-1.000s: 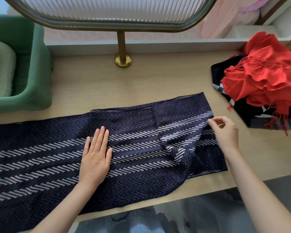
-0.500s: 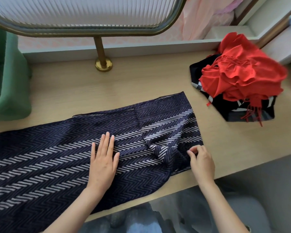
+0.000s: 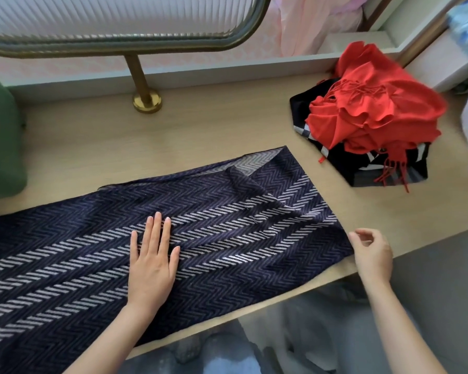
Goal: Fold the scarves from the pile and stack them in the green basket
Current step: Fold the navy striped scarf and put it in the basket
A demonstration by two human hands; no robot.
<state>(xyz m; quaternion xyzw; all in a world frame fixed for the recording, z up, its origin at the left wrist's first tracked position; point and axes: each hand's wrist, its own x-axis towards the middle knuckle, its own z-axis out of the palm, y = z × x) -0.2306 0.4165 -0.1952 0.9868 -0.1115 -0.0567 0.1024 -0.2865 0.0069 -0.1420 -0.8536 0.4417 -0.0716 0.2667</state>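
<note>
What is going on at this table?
A person is working on a navy scarf spread across the table. The left hand lies flat on it. The right hand is loosely curled at the scarf's right end; whether it pinches the edge is unclear. A pile with a red scarf on top waits at the right. The basket stands at the left.

A dark navy herringbone scarf with white stripes (image 3: 227,225) lies spread on the light wooden desk (image 3: 200,130). The left hand (image 3: 153,265) rests flat on it. The right hand (image 3: 373,255), fingers loosely curled, sits at its near right corner; grip indeterminate. A crumpled red fringed scarf (image 3: 376,109) tops a black-and-white checked scarf (image 3: 343,166) at right. A green plastic basket (image 3: 3,136) stands at left.
</note>
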